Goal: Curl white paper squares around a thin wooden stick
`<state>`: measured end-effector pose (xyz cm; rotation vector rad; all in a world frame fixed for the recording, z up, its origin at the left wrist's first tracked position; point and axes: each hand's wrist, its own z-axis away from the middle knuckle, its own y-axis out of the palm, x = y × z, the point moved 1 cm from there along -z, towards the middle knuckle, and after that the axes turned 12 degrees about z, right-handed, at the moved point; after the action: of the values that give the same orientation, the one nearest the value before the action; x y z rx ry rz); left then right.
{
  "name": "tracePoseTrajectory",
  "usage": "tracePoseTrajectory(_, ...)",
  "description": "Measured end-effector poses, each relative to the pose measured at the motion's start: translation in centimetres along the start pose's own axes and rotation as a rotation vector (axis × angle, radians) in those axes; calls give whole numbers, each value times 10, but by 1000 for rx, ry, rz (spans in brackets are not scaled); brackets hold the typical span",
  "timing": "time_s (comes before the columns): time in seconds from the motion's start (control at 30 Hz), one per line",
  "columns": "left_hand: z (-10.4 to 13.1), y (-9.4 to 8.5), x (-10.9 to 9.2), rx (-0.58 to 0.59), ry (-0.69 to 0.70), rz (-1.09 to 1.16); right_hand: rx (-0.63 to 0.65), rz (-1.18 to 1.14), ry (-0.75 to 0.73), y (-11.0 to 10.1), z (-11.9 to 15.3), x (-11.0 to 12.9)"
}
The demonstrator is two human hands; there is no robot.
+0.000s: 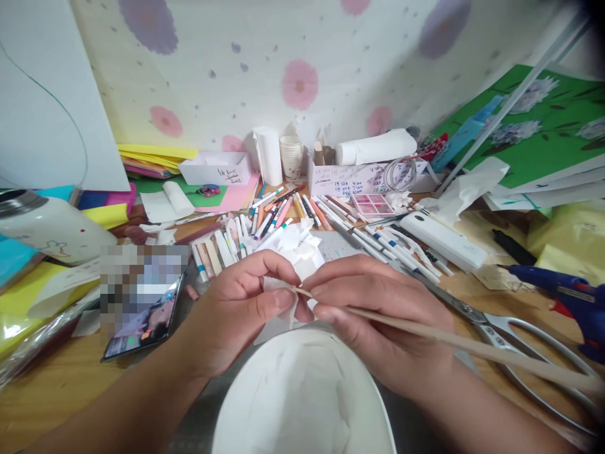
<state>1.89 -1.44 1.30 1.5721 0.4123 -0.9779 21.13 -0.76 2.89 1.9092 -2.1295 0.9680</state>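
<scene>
My left hand (pixel 255 302) pinches a small piece of white tissue-like paper (pixel 280 285) between thumb and fingers. In my right hand (pixel 378 315) is a long, thin beige stick (pixel 425 333), its tip meeting the paper while its other end runs off to the lower right. Both hands nearly touch above the far rim of a white round container (pixel 302 391), which holds thin whitish sheets or scraps. Just beyond my fingers lies a heap of white paper pieces (pixel 297 243). How the stick's tip joins the paper is partly hidden by my fingers.
Large scissors (pixel 496 331) and a blue glue gun (pixel 562 284) lie to the right. A phone (pixel 149 321) leans at the left near a white bottle (pixel 51 227). Several markers (pixel 222 249) spread across the middle. Paper cups (pixel 291 157) and boxes (pixel 217 169) line the back.
</scene>
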Motion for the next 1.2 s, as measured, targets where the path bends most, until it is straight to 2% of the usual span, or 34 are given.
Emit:
tracePoseTrajectory(0.17, 0, -1, 0, -6, -14, 8, -52, -12, 27, 2, -1, 1)
tracePoseTrajectory(0.4, -1, -1, 0, -17, -20, 33, -51, -31, 75, 1, -1, 1)
tracePoseTrajectory(0.57, -3, 1, -1, -80, 64, 29, -102, -97, 111, 2, 1, -1)
tracePoseTrajectory(0.77, -4, -2, 0, -192, 179, -21, -59, -48, 145, 3, 0, -4)
tracePoseTrajectory(0.9, -5, -1, 1, -183, 183, 7, -23, -43, 152, 6, -1, -5)
tracePoseTrajectory(1.2, -4, -2, 0, -143, 144, -63, -99, -93, 211, 5, -1, -7)
